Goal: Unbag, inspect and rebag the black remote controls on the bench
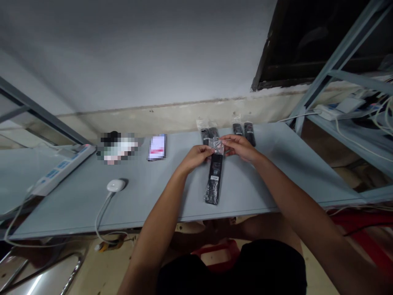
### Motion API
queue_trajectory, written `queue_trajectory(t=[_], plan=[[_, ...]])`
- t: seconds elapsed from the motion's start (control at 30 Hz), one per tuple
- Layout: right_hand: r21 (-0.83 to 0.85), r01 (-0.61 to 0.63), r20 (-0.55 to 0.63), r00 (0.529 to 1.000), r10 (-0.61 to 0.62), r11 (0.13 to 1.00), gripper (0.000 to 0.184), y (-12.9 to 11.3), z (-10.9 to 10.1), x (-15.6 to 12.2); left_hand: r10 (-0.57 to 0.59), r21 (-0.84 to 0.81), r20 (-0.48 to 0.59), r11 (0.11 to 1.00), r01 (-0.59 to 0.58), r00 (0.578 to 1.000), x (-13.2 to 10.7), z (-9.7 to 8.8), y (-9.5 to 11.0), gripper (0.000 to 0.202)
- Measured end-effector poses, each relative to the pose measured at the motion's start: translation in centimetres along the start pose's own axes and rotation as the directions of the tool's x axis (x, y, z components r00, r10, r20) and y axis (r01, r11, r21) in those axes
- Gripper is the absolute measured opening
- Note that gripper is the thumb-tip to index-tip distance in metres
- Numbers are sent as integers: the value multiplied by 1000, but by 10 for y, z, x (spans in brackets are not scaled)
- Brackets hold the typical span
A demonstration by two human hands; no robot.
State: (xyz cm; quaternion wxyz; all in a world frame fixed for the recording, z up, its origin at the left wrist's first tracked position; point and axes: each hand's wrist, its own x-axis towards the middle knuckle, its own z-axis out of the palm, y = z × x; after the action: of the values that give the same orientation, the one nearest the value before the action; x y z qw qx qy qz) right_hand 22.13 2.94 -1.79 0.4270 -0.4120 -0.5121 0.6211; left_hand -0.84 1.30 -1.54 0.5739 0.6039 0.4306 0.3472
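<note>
black remote control (214,182) lying on that grey shelf (92,205), right? what are the hands doing over it?

both forearms reach in from the near edge, bent inward. the left hand (196,159) and right hand (241,147) meet above the remote's far end and hide it.

fingers apart or together?

together on each hand, pinching a small clear plastic bag (217,145) from either side, with the fingertips close across it.

is the remote inside that bag?

can't tell, the hands cover that spot. the part showing is long and black, with a small white label, and it lies lengthwise across the shelf.

anything near?

just beyond the hands, black remotes in clear bags (250,133) lie near the wall (153,119). a white power strip (63,170) lies well off to the left.
</note>
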Motion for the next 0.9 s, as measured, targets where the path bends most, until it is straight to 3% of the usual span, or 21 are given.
queue_trajectory(t=[0.13,0.23,0.4,0.6,0.77,0.9], plan=[[-25,-167,152,974,169,986,25,0,4,-4,48,-30,-71,998,-50,996,1,0,-1,48],[-40,-208,173,962,212,977,22,1,6,-5,63,-32,-127,997,-67,990,0,1,2,55],[-8,-187,80,979,187,982,23,3,5,-3,20,-88,-116,996,-30,993,-2,2,6,54],[-6,-115,148,982,114,993,35,3,2,-3,22,-161,-143,986,-45,990,-4,-1,9,42],[1,-69,88,994,69,998,18,3,3,-3,30,-126,-131,991,-46,991,-4,2,13,20],[4,-54,72,996,54,999,11,2,4,-2,14,-122,-95,992,-25,995,-6,6,15,25]])
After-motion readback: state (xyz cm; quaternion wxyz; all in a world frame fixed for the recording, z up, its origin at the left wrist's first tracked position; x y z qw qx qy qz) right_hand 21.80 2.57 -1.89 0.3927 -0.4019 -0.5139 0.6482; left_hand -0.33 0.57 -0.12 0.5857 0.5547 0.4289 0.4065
